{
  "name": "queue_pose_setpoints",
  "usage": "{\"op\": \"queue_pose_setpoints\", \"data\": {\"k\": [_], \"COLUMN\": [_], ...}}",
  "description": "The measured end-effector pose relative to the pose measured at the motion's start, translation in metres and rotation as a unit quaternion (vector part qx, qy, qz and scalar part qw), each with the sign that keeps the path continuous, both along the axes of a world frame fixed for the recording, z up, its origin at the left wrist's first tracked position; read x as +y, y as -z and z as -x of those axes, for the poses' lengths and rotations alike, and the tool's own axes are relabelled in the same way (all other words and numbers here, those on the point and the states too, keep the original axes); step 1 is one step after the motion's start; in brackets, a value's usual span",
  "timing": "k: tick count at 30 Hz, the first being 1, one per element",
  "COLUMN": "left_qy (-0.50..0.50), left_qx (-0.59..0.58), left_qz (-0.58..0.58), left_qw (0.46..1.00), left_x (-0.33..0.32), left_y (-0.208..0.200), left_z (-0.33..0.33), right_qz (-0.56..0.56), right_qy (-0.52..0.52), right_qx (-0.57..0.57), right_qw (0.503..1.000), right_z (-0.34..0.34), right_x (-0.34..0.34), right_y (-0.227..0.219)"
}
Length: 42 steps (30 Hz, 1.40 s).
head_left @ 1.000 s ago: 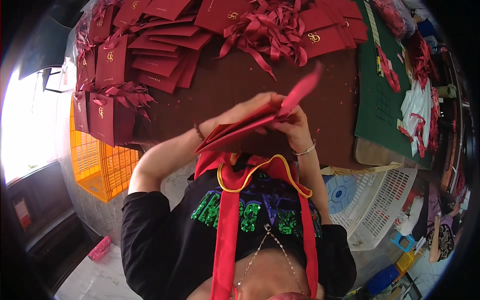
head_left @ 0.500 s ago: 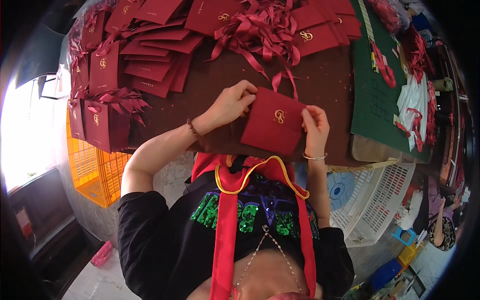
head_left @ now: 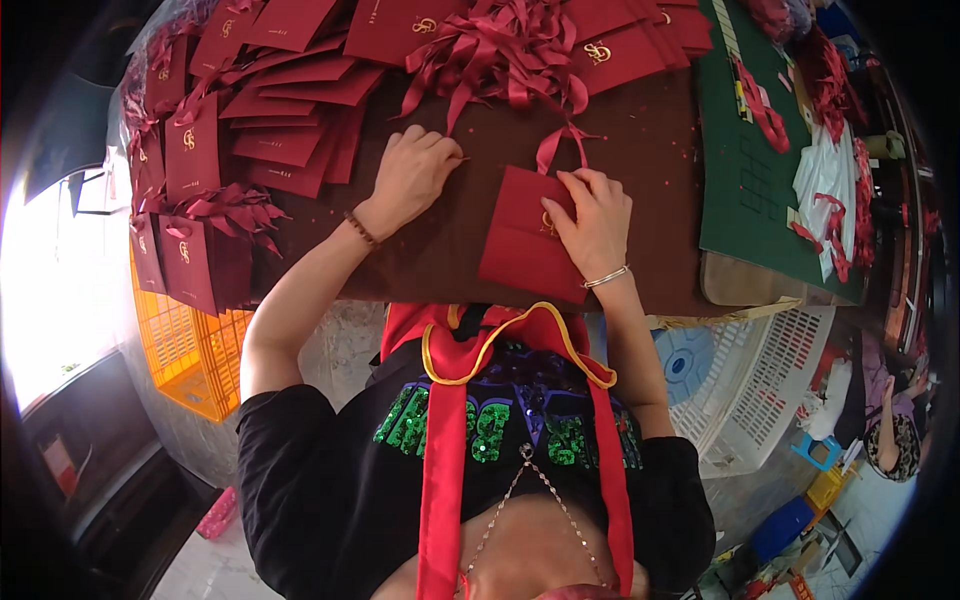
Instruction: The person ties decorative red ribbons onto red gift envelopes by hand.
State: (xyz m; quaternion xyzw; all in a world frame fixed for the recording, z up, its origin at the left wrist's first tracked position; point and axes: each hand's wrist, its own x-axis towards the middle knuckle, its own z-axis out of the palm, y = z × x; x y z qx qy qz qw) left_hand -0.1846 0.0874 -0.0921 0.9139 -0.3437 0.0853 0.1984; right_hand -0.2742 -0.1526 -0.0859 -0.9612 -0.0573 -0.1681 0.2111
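A dark red paper gift bag (head_left: 522, 235) with a gold emblem lies flat in front of me, a ribbon loop (head_left: 560, 140) at its top edge. My right hand (head_left: 597, 222) grips its upper right part, thumb over the emblem and fingers at the top edge. To the left, apart from the bag, my left hand (head_left: 415, 172) hovers over the brown table with fingers pinched together. A loose ribbon end comes down close to those fingertips; what they hold, if anything, is too small to make out. Beyond lies a heap of dark red ribbons (head_left: 500, 50).
Stacked red bags (head_left: 290, 145) spread at the far left, with upright ribboned bags (head_left: 192, 150) beside them. More bags (head_left: 630, 45) lie back right. A green cutting mat (head_left: 745, 190) covers the table's right. Below stand an orange crate (head_left: 190, 345) and a white basket (head_left: 765, 390).
My left hand has let go of the bag and moved left. My right hand has shifted from the bag's right edge inward over its upper part.
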Motion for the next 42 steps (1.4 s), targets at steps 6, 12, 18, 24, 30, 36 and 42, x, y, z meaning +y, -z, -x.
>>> {"op": "queue_pose_setpoints", "data": {"k": [6,12,18,24,30,36,42], "left_qy": [0.005,-0.011,0.011,-0.059,0.005,0.005,0.011], "left_qx": [0.063,-0.02,0.175,0.288,0.126,-0.038,-0.077], "left_qz": [0.125,0.077,0.169,0.227,0.185,0.137,0.142], "left_qw": [0.99,0.997,0.97,0.929,0.975,0.99,0.987], "left_x": [0.02,0.007,-0.012,-0.036,-0.053,-0.062,-0.065], "left_y": [0.01,-0.022,-0.025,-0.017,-0.018,-0.02,-0.009], "left_z": [0.012,0.041,0.064,0.076,0.079,0.08,0.081], "right_qz": [0.02,-0.129,-0.293,-0.356,-0.366,-0.381,-0.413], "right_qy": [-0.015,-0.039,-0.028,-0.055,-0.087,-0.084,-0.092], "right_qx": [0.07,0.176,0.316,0.319,0.355,0.354,0.38], "right_qw": [0.997,0.975,0.902,0.876,0.856,0.85,0.823], "right_z": [0.001,0.012,0.001,0.006,0.007,0.007,0.006], "right_x": [0.006,0.0,0.002,-0.01,-0.015,-0.016,-0.015], "right_y": [-0.006,-0.018,-0.013,-0.016,-0.019,-0.017,-0.015]}}
